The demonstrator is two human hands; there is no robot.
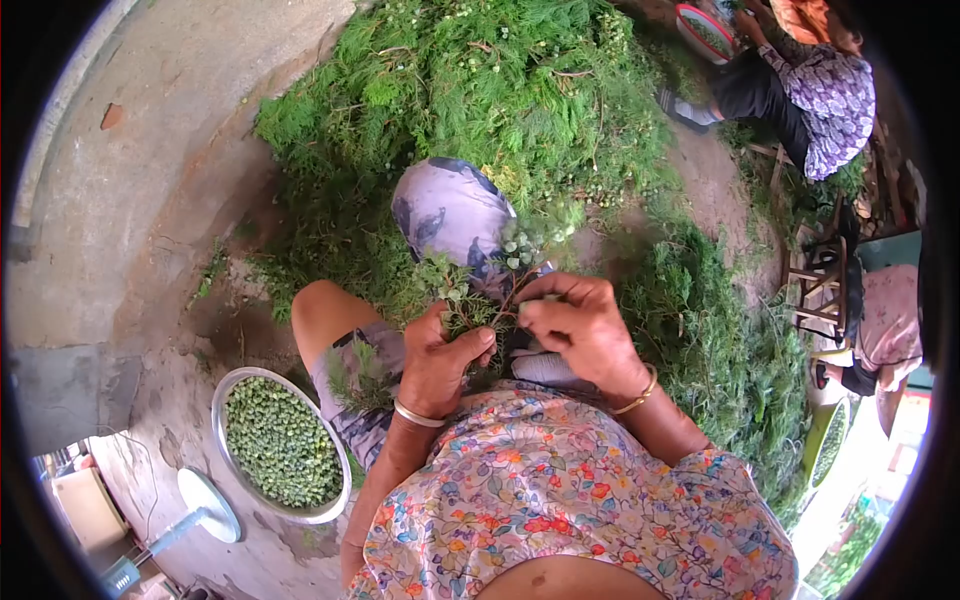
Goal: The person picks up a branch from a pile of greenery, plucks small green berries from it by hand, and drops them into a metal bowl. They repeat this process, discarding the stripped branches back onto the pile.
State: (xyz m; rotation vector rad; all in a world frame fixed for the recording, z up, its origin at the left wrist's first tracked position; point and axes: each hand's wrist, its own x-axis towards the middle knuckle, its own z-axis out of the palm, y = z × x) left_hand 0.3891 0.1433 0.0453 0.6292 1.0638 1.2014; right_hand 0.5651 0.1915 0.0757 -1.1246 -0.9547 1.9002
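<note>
My left hand (440,362) is closed around a leafy conifer sprig (452,288) in front of my lap. Its thumb and fingers press on the stems. Close by on the right, my right hand (580,325) pinches a thin brown twig (516,292) of the greenery between thumb and forefinger. A cluster of pale green seed cones (522,245) shows at the upper end of this twig, over my patterned trouser knee (450,210). The fingertips hide just where the twig and the sprig meet.
A large heap of cut conifer branches (480,90) rises ahead and continues down the right side (720,340). At lower left stands a metal basin (219,425) full of green cones, near a fan (210,505). Another person (820,95) sits upper right by a red-rimmed basin (690,45); a second (888,310) is at far right.
</note>
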